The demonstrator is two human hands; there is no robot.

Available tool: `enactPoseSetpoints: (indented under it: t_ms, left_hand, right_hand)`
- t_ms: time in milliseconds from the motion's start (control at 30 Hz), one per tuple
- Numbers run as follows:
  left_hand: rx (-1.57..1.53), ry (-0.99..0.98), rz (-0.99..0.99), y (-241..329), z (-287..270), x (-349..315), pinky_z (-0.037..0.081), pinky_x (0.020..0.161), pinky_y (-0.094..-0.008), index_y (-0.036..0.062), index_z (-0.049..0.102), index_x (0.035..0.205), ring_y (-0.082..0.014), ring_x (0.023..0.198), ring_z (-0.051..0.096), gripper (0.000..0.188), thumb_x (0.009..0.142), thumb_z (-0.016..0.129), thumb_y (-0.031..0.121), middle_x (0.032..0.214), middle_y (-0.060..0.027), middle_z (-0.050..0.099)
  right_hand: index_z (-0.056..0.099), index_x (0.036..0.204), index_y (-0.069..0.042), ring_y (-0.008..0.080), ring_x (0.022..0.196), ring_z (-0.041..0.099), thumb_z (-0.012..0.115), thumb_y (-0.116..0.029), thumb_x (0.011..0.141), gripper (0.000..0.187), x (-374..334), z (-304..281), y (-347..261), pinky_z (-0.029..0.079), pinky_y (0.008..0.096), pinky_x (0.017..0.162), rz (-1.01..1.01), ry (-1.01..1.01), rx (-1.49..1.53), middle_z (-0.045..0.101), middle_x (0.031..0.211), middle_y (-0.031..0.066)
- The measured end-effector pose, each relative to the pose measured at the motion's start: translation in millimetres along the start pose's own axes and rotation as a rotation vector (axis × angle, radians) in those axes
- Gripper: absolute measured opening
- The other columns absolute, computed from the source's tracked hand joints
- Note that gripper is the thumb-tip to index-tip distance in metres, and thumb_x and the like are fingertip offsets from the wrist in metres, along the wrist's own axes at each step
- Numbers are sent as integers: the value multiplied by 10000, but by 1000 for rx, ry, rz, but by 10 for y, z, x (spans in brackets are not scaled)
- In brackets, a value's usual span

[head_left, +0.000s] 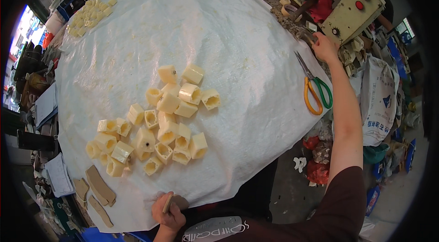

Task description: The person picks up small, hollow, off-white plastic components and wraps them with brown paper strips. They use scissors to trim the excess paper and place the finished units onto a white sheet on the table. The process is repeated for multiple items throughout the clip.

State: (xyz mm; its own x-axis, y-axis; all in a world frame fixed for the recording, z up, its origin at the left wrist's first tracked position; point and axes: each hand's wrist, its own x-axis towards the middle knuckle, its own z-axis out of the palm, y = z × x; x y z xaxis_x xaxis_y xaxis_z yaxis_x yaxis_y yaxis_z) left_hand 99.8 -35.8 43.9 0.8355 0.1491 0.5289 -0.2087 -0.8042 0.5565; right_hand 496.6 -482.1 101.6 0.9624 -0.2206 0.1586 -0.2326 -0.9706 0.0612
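Close to my body at the table's near edge, my left hand (pixel 168 213) is closed on a flat tan piece (pixel 179 201). My right arm stretches far out to the right. Beside the machine, the fingers of my right hand (pixel 325 48) are pinched at the table's cluttered edge; what they hold is too small to make out. Nearer to me than that hand lie scissors (pixel 313 85) with one orange and one green handle loop. A loose heap of hollow cream-coloured blocks (pixel 168 103) sits on the white sheet (pixel 219 50). Several flat tan strips (pixel 99 186) lie left of my left hand.
A pale machine (pixel 350 8) with a red button stands at the far right, near a tape roll (pixel 289 10). Small cream pieces (pixel 90 17) are gathered at the far left. A white printed sack (pixel 379 100) stands right of my arm. Papers (pixel 58 175) line the left edge.
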Motion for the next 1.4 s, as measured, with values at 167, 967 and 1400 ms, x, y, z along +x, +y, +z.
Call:
enactPoseSetpoints:
  t_ms: [167, 967, 1400]
  left_hand:
    - [-121, -77, -124, 60, -18, 42, 470, 668, -355, -65, 563, 932, -300, 721, 593, 210, 817, 443, 63, 831, -194, 603]
    - [-827, -410, -631, 53, -492, 144, 458, 672, -259, -15, 501, 1079, -105, 757, 545, 244, 884, 443, 120, 872, -57, 569]
    - [-771, -481, -557, 118, -614, -27, 470, 613, -256, 0, 496, 1051, -112, 678, 563, 210, 891, 417, 111, 810, -67, 582]
  right_hand:
    - [534, 1139, -144, 297, 909, 560, 532, -98, 789, 353, 33, 50, 327, 421, 426, 795, 35, 372, 301, 620, 943, 93]
    - [554, 1057, -46, 341, 744, 524, 546, -30, 774, 283, -3155, -532, -1633, 432, 408, 639, -771, 6, 852, 507, 809, 148]
    - [612, 1012, -159, 165, 515, 513, 592, -34, 650, 384, -4152, -805, -2008, 398, 298, 436, -1128, -13, 696, 483, 622, 1]
